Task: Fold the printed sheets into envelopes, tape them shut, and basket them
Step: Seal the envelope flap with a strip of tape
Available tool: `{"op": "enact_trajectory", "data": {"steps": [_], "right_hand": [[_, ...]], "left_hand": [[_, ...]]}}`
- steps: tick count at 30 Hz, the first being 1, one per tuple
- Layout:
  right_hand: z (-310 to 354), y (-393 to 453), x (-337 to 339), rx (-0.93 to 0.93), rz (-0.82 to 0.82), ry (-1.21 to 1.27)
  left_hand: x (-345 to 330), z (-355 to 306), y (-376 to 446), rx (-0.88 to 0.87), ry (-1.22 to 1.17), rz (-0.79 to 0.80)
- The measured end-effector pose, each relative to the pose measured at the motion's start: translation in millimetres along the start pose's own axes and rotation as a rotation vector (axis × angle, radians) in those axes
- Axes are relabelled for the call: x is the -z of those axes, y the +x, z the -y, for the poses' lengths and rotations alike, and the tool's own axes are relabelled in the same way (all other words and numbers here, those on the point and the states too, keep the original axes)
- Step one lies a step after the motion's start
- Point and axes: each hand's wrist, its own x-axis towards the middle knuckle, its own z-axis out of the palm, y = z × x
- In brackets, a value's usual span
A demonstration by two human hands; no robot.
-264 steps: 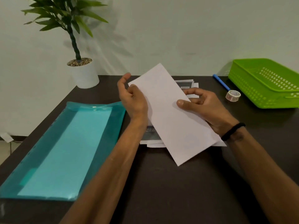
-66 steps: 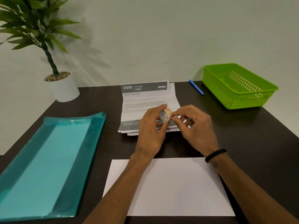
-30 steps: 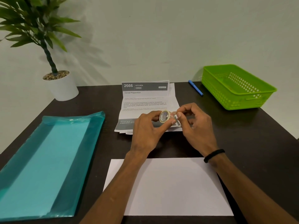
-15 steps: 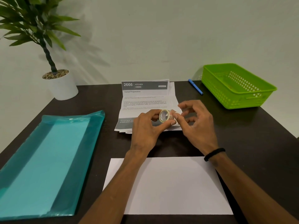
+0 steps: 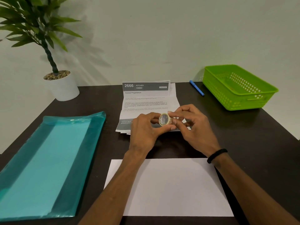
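Note:
A small roll of clear tape (image 5: 164,119) is held above the table's middle. My left hand (image 5: 146,129) grips it between thumb and fingers. My right hand (image 5: 193,125) has its fingertips on the roll's right edge, picking at the tape. Under both hands lies a stack of printed sheets (image 5: 144,101) headed "2666 KITCHEN". A white envelope (image 5: 168,187) lies flat near the front edge, below my forearms. The green basket (image 5: 238,88) stands at the back right and looks empty.
A teal plastic folder (image 5: 47,161) covers the left of the dark table (image 5: 253,143). A potted plant (image 5: 62,86) stands at the back left by the wall. A blue pen (image 5: 196,87) lies between the sheets and the basket.
Earlier both hands held the envelope in the air; it now lies flat at the front. In the last second my right fingers have shifted slightly on the tape roll, which stays in place.

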Motion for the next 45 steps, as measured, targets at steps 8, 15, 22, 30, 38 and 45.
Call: {"op": "enact_trajectory", "data": {"steps": [8,15,22,30,38,45], "right_hand": [[1,0,0,-0.018,0.030,-0.012],[-1,1,1,-0.029,0.081,0.040],[-3,0,-1,-0.025,0.070,0.049],[-1,1,1,-0.014,0.076,-0.016],[2,2,1,-0.039,0.106,-0.011],[4,2,0,-0.056,0.092,-0.023]], "left_hand": [[0,-1,-3,-0.055,0.058,0.086],[-1,3,-2,-0.261,0.187,0.253],[-4,11,-2,-0.203,0.119,0.201],[0,3,-2,-0.123,0.117,0.172],[2,0,-3,-0.087,0.133,0.171],[6,-7,-1,0.006,0.163,0.139]]}}
